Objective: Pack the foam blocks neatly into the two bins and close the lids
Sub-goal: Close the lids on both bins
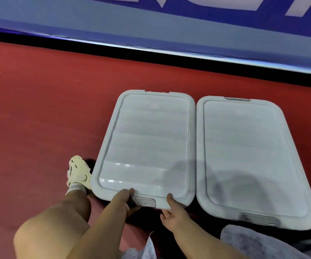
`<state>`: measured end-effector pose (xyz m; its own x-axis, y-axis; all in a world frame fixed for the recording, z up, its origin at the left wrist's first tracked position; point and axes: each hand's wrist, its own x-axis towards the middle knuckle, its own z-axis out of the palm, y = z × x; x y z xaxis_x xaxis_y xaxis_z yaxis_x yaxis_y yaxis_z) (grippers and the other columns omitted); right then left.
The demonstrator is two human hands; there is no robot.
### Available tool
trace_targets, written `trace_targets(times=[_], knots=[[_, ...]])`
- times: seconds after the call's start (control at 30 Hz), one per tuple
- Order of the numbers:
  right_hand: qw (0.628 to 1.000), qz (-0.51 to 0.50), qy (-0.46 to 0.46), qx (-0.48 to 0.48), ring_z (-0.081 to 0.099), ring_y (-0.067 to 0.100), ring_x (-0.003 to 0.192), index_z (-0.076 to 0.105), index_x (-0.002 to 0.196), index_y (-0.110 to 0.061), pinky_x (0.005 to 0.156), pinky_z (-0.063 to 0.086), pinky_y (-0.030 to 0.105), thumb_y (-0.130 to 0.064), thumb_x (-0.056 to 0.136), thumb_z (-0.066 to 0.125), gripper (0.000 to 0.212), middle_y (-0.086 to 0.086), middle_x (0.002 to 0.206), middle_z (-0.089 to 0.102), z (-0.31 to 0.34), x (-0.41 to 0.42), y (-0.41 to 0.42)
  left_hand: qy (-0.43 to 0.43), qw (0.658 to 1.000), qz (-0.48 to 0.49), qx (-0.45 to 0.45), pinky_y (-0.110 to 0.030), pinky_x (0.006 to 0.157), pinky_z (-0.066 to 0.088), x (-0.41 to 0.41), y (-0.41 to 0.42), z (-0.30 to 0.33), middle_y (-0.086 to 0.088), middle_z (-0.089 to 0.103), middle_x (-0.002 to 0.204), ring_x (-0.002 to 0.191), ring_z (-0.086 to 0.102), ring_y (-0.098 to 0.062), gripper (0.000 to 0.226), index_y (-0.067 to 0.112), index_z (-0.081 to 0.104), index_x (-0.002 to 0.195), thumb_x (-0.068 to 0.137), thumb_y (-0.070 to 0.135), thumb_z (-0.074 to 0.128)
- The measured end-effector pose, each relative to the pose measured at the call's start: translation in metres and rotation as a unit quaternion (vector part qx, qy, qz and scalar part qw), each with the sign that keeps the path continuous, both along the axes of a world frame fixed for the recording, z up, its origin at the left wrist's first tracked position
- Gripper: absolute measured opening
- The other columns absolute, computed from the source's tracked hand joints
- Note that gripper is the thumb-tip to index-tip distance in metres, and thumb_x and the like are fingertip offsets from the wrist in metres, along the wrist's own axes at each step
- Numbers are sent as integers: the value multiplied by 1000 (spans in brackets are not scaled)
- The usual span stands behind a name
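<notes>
Nearest the camera, the near edge of the left lid [147, 146] is held by both hands. The left hand [122, 200] has its thumb laid on the lid's top with the fingers curled beneath the rim; the right hand [171, 208] pinches the same edge, thumb on top, fingers tucked under. So each grip is closed on this lid, one to either side of the near latch [147, 201].

The closing step is judged to be in hand, near the end of the task. The next move would call for the near edge to be pressed down evenly and the latch snapped home; whether it is already seated cannot be told.

Just beside it, edge nearly touching edge, the right lid [252, 156] lies flat on its bin, its own latch [259, 218] at the near side. Both lids are pale grey plastic, ribbed across, with rounded corners. The foam blocks are hidden beneath them.

The bins stand on a red floor [38, 109]. Beyond lies a blue banner [151, 30].
</notes>
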<state>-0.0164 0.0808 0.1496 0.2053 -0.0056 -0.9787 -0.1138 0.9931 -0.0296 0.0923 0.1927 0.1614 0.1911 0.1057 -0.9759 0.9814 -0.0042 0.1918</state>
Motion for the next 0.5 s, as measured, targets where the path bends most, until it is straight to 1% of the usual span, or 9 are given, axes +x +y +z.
trace_targets(times=[0.13,0.2,0.23,0.27,0.33,0.37,0.4,0.43,0.5], knots=[[999,50,-4,-17,58,25,113,58,117,-10,112,28,40,-21,86,68,34,9,114,65,-6,-1,-1,2,1000,6,-15,-55,84,48,-2,0,8,-17,53,98,101,48,-37,9,-1,54,81,87,1,60],[984,179,11,-14,59,32,112,53,122,-6,103,39,44,-43,89,61,50,19,120,61,2,-2,-4,6,1000,0,-27,-55,90,47,-1,-3,15,-19,49,111,103,47,-37,9,-4,58,92,87,3,60],[956,291,13,9,60,35,109,51,123,-4,97,45,45,-58,88,52,64,21,119,61,7,-3,-8,3,999,-6,-36,-54,90,47,2,-5,19,-20,48,114,103,48,-37,17,-4,58,101,87,5,61],[903,428,4,47,58,36,114,47,130,-4,97,45,45,-69,86,41,79,22,128,56,11,-3,-18,-1,999,-10,-45,-53,89,46,4,-9,26,-21,48,117,104,49,-38,28,-4,55,110,86,8,62],[745,659,-25,97,37,42,134,26,147,-6,107,32,53,-78,82,26,97,23,153,22,19,9,-46,-5,998,3,-60,-55,87,44,12,-15,42,-24,48,111,100,51,-40,41,-4,42,117,86,12,62],[687,718,-40,105,32,45,136,19,150,-7,108,28,56,-78,82,26,98,24,156,12,24,21,-64,-25,997,23,-71,-55,84,46,18,-19,53,-23,47,100,89,51,-38,34,-3,40,111,87,11,59],[662,742,-54,97,35,46,133,17,150,-7,108,29,57,-76,84,28,96,26,155,14,30,38,-81,-56,994,36,-85,-53,77,50,26,-23,64,-19,45,90,79,49,-34,23,-1,41,104,89,9,56],[662,744,-62,69,44,44,127,19,150,-9,106,34,54,-73,86,32,91,26,152,22,36,57,-98,-97,990,31,-94,-50,67,54,34,-26,72,-15,45,88,76,49,-32,15,3,44,102,91,7,53],[693,715,-74,-59,62,34,105,33,142,-16,91,50,42,-65,87,44,74,20,138,45,49,101,-134,-177,978,-14,-113,-39,53,56,53,-33,79,-11,50,104,99,53,-31,27,16,47,118,92,8,54]])
